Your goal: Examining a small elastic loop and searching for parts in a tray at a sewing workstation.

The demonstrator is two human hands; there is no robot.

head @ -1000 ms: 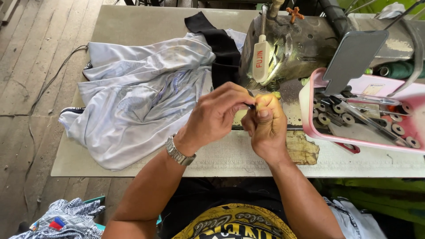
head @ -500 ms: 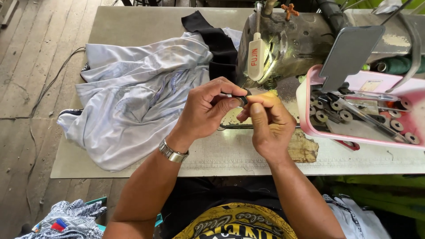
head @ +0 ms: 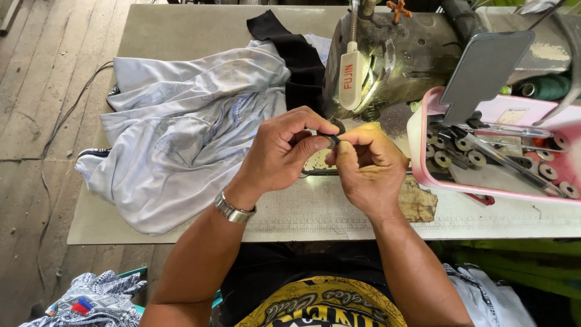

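My left hand (head: 284, 151) and my right hand (head: 366, 166) meet above the sewing table (head: 181, 36), in front of the grey sewing machine (head: 399, 60). Both pinch a small dark round part (head: 334, 138), likely a bobbin or its case, between thumbs and fingertips. A metal watch (head: 233, 210) sits on my left wrist. Most of the small part is hidden by my fingers.
A pale grey garment (head: 181, 133) with a black piece (head: 290, 48) lies on the table's left. A pink tray (head: 423, 163) with several bobbins and tools stands at the right, a tilted dark phone (head: 484, 66) above it. Green thread spool (head: 548, 88) far right. Folded cloth (head: 97, 300) lies on the floor.
Both hands have risen a little from the machine bed and drawn nearer to me, still working the small dark part between the fingertips.
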